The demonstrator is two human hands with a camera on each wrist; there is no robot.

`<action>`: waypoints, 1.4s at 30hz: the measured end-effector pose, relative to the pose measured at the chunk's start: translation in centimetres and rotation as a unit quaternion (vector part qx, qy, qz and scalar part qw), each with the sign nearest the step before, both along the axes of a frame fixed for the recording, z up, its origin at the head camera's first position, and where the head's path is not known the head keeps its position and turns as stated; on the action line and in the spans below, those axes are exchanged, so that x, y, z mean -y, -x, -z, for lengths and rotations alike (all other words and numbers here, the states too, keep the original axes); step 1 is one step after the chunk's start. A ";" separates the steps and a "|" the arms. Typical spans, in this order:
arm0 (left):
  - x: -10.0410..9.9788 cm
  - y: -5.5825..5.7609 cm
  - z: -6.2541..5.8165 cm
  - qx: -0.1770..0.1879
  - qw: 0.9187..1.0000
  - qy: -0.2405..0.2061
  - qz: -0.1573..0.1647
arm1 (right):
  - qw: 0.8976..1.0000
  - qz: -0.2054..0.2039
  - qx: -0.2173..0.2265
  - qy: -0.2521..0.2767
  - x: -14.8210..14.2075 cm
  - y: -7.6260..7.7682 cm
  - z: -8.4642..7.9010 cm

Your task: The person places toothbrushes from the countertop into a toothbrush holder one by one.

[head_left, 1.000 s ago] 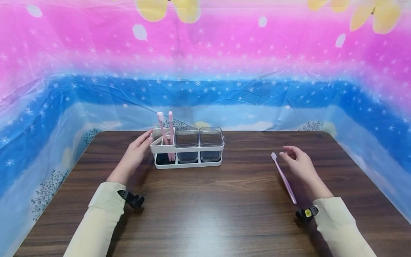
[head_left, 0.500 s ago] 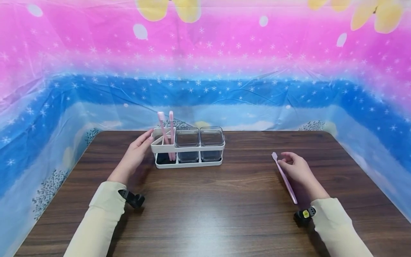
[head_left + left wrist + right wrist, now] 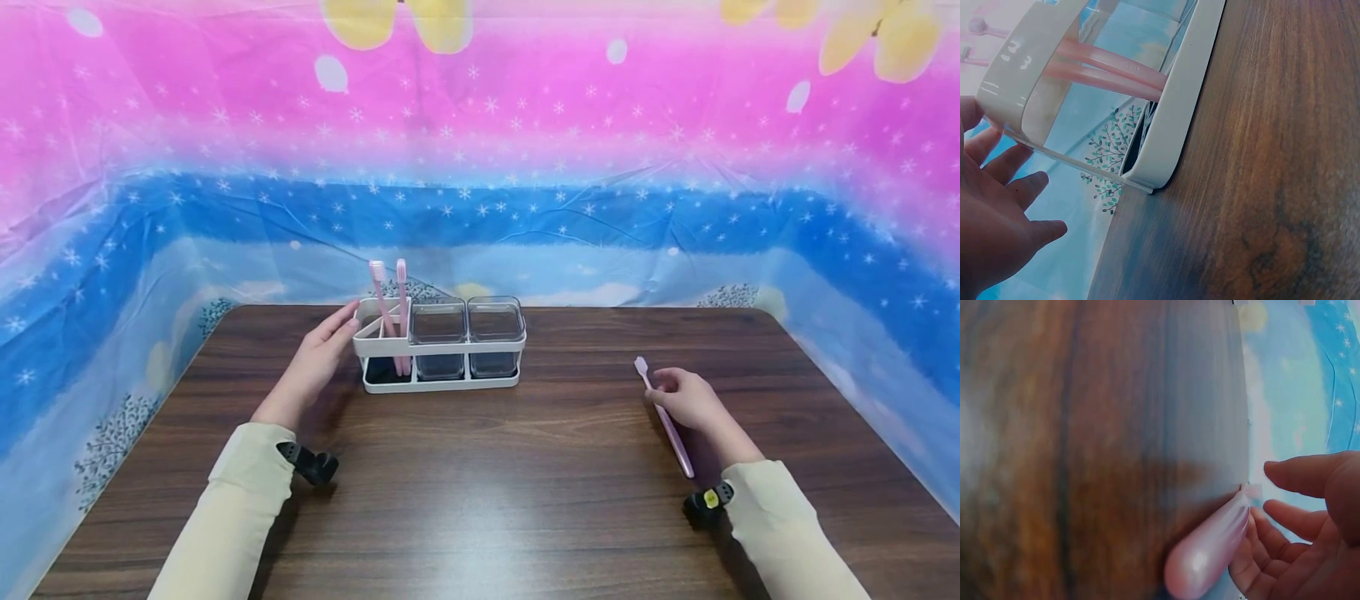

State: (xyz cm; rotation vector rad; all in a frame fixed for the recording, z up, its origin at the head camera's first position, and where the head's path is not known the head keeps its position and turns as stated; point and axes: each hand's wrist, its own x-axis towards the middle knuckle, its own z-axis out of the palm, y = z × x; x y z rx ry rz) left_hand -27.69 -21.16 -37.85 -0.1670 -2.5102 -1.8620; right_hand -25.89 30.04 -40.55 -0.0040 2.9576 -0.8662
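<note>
A white wire-frame toothbrush holder (image 3: 442, 385) stands toward the back left, with two pink toothbrushes (image 3: 387, 312) leaning upright in its left section. My left hand (image 3: 318, 354) touches the holder's left end. In the left wrist view its fingers (image 3: 1025, 187) are spread, with the upper ones at the rim. A third pink toothbrush (image 3: 672, 437) lies on the table at right, head pointing away. Over its neck is my right hand (image 3: 688, 400), thumb and fingers partly bent. The right wrist view shows a gap between thumb and forefinger, with the brush handle (image 3: 1207, 553) beside the lower fingers.
Two clear square cups (image 3: 438, 325) fill the holder's middle and right sections. All of it rests on a dark wood table (image 3: 480, 500) with rounded far corners. A pink and blue printed cloth (image 3: 480, 150) hangs around the back and sides.
My right hand has come down and slightly left, from beside the lying toothbrush to over its neck. The left hand and the holder have stayed in place.
</note>
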 end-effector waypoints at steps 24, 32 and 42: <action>0.1 -0.1 0.0 0.002 1.000 0.006 0.006 | 0.997 0.006 0.029 -0.071 1.0 0.4 -0.5; 0.0 -0.1 -0.1 0.002 1.000 0.004 0.003 | 0.997 0.004 0.030 -0.068 1.0 0.6 -0.7; 0.1 0.0 0.0 0.005 1.000 0.009 0.001 | 0.999 0.003 0.042 -0.018 1.6 1.3 -2.4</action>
